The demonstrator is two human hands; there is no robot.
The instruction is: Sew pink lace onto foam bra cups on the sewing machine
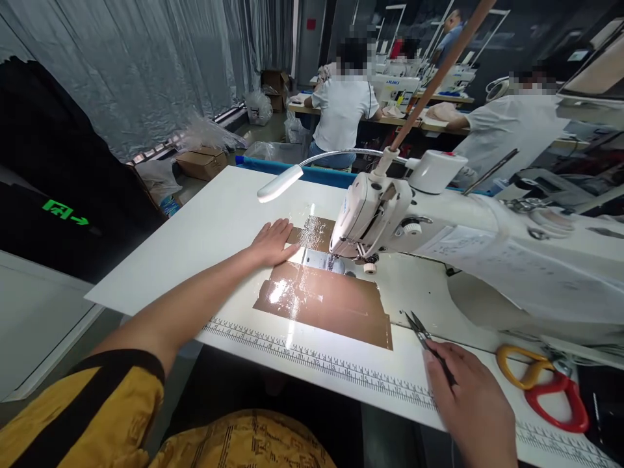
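Observation:
My left hand (273, 243) lies flat with fingers stretched out on the white sewing table (195, 240), at the left edge of the brown tape. In my right hand (472, 396) I grip a pair of dark thread snips (420, 330), their pointed blades apart and aimed up and left, over the table's front right. The sewing machine (370, 214) stands between my hands, its needle area above the metal needle plate (316, 259). Shiny brown packing tape (331, 302) covers the surface in front of the plate, and another piece of tape (316, 231) lies behind it.
Scissors with orange and red handles (558, 400) lie at the right. A printed ruler strip (312, 357) runs along the front edge. The lamp (280, 184) leans over the table from behind. Co-workers sit at other machines beyond; cardboard boxes (202, 162) stand on the floor at left.

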